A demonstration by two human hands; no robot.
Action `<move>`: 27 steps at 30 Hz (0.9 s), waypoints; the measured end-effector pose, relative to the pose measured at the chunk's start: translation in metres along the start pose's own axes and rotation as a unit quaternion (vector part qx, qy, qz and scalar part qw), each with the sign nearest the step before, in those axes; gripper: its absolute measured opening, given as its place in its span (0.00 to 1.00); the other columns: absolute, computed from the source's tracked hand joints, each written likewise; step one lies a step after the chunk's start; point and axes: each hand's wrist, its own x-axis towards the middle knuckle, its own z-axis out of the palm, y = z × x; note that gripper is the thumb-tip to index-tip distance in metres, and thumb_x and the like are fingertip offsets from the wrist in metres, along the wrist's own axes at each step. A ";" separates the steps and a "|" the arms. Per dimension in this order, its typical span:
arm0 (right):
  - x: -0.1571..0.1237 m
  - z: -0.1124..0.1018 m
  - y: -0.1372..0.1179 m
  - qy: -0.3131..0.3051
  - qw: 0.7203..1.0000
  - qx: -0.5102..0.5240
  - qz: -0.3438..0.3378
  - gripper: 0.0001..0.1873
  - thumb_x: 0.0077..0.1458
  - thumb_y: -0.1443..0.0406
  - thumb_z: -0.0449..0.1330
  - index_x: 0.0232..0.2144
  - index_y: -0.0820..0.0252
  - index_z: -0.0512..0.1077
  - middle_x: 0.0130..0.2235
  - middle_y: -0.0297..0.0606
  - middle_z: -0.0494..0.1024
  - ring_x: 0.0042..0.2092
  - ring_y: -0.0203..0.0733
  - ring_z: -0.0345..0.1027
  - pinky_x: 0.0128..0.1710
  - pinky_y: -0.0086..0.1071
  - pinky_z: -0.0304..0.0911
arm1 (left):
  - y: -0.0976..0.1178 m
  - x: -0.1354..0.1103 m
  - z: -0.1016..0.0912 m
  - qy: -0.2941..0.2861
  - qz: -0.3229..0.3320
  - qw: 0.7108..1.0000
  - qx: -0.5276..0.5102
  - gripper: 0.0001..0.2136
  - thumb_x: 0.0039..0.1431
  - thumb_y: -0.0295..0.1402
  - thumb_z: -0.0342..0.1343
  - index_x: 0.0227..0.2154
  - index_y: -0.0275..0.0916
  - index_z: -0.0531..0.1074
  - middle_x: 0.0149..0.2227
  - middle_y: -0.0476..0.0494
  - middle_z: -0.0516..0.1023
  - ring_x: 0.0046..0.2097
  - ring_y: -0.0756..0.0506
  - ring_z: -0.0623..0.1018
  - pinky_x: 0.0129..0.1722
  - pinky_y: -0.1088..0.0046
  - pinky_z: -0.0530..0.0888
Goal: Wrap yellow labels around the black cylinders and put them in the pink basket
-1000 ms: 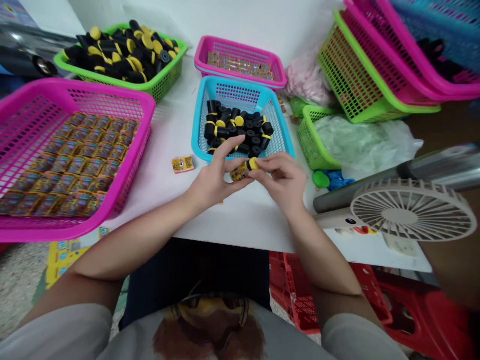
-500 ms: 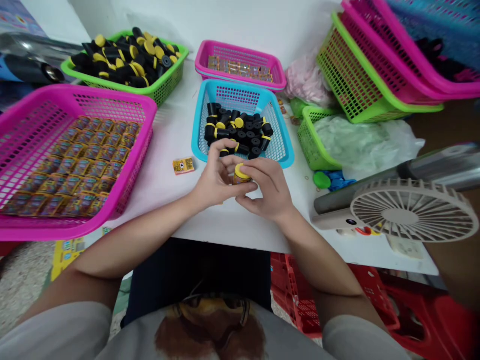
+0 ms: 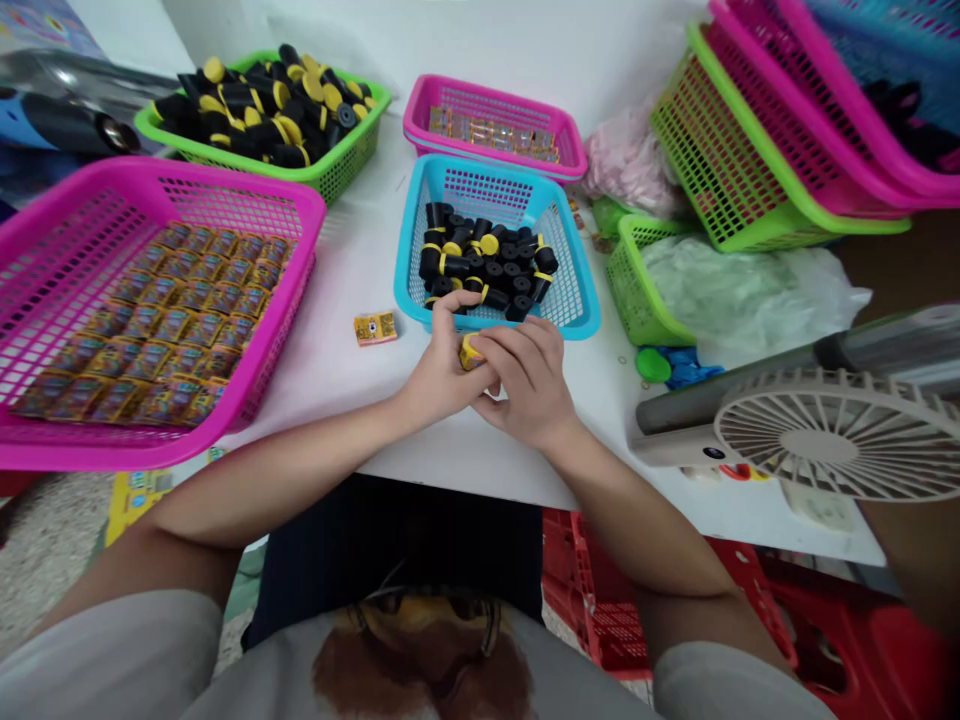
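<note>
My forearms reach forward from bent elbows and slant inward, so that my hands meet in front of me. My left forearm comes in from the left, my right forearm from the right, both bare. My left hand is curled in a grip, its index finger raised and arched over toward the right, its thumb lying across below. My right hand shows its back upward, fingers together and bent toward my left hand, its thumb pointing left beneath them. Neither wrist is sharply bent.
</note>
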 end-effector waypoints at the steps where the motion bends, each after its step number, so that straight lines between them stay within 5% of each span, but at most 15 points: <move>1: -0.001 0.001 0.001 0.013 1.000 0.005 -0.007 0.28 0.62 0.63 0.61 0.63 0.54 0.63 0.50 0.42 0.79 0.52 0.49 0.69 0.62 0.49 0.63 | 0.000 0.000 0.000 -0.005 0.000 1.000 -0.003 0.31 0.55 0.31 0.60 0.55 0.45 0.48 0.24 0.64 0.61 0.20 0.52 0.70 0.22 0.77 0.63; 7: -0.002 0.000 0.007 0.082 0.995 0.034 -0.051 0.23 0.65 0.60 0.61 0.61 0.48 0.66 0.47 0.39 0.78 0.47 0.46 0.72 0.62 0.51 0.66 | 0.003 -0.001 -0.003 -0.072 0.048 0.996 0.001 0.33 0.55 0.32 0.62 0.56 0.48 0.48 0.22 0.65 0.58 0.19 0.53 0.64 0.21 0.78 0.59; 11: 0.001 -0.003 0.009 0.082 0.992 0.049 -0.085 0.20 0.66 0.60 0.61 0.58 0.53 0.69 0.45 0.39 0.80 0.46 0.44 0.74 0.63 0.49 0.67 | 0.002 -0.001 -0.008 -0.102 0.083 0.991 0.018 0.32 0.58 0.34 0.63 0.58 0.49 0.48 0.23 0.64 0.60 0.20 0.53 0.67 0.20 0.78 0.60; 16: -0.001 0.000 0.015 0.077 0.993 0.042 -0.085 0.23 0.65 0.59 0.64 0.60 0.46 0.67 0.46 0.36 0.81 0.48 0.44 0.76 0.62 0.50 0.66 | -0.002 0.007 -0.016 -0.133 0.109 0.984 0.048 0.33 0.61 0.41 0.63 0.61 0.47 0.48 0.28 0.59 0.66 0.23 0.53 0.70 0.24 0.76 0.66; 21: -0.002 -0.001 0.015 0.079 0.992 0.057 -0.078 0.26 0.63 0.61 0.65 0.61 0.48 0.66 0.45 0.37 0.81 0.47 0.44 0.76 0.59 0.50 0.70 | 0.013 -0.008 -0.018 -0.018 0.204 0.959 0.195 0.23 0.61 0.40 0.64 0.53 0.42 0.60 0.44 0.44 0.74 0.43 0.47 0.78 0.38 0.72 0.77; 27: -0.001 -0.009 0.001 0.072 0.981 0.107 -0.143 0.28 0.53 0.65 0.74 0.52 0.46 0.69 0.49 0.36 0.78 0.49 0.42 0.76 0.62 0.51 0.71 | 0.077 -0.086 -0.051 0.045 0.197 0.904 0.377 0.08 0.65 0.36 0.65 0.42 0.39 0.74 0.46 0.40 0.80 0.50 0.45 0.81 0.52 0.66 0.79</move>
